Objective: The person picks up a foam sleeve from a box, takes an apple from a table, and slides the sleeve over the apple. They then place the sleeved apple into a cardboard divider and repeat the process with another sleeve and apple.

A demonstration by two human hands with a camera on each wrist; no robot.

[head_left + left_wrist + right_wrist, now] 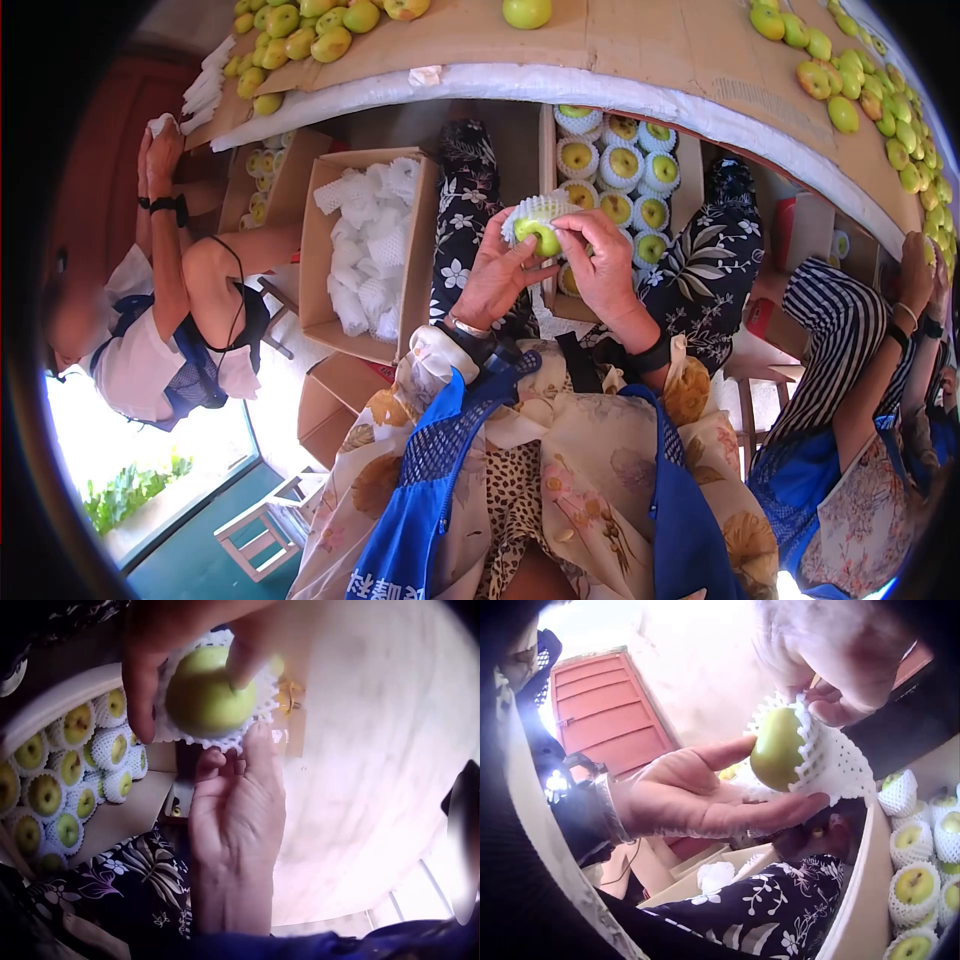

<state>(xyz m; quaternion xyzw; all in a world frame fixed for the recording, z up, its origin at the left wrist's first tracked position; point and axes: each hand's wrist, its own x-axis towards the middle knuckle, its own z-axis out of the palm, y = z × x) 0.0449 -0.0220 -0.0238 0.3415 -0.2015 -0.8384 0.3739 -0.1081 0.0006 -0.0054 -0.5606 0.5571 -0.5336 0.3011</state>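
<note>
A green apple (540,237) sits partly inside a white foam net sleeve (534,208) in front of the person's lap. My left hand (487,282) holds the apple; in the right wrist view its thumb rests against the fruit and its fingers lie underneath. With thumb and fingertips my right hand (605,272) pinches the net's edge. In the left wrist view the bare green side of the apple (206,694) faces the camera, with the net around its rim. The net's far end extends past the fruit in the right wrist view.
Left of the lap stands a carton (312,255) of loose white foam nets. Another carton (549,150) holds rows of netted apples. A cardboard-covered table (640,45) with piled apples (300,35) runs along the front. People sit on both sides.
</note>
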